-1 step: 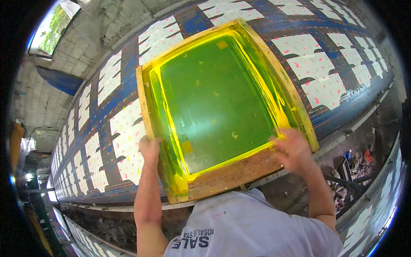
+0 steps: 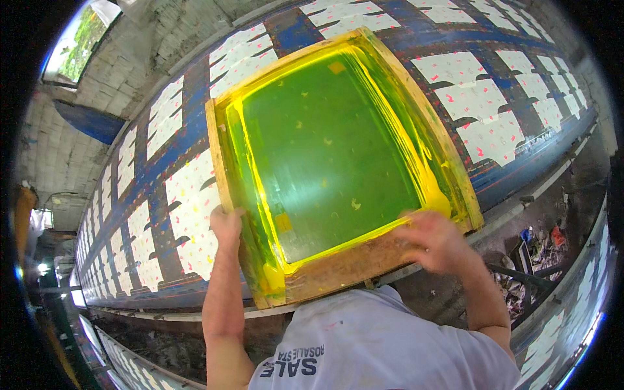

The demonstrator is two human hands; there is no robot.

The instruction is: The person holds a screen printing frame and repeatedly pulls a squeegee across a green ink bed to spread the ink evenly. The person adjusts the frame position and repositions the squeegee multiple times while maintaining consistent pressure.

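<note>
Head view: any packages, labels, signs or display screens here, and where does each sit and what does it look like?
Shirt lettering: dark blue print on the person's white shirt, bottom centre, seen upside down.
Small tape patch: yellowish rectangle on the green mesh of the printing frame, near the left hand.
No packages, signs or display screens visible.

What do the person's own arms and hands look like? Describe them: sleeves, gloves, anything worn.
Both forearms are bare to the hands, with no gloves, watch or rings visible. The left hand shows clearly; the right hand is motion-blurred. A white T-shirt with dark printed lettering covers the chest.
</note>
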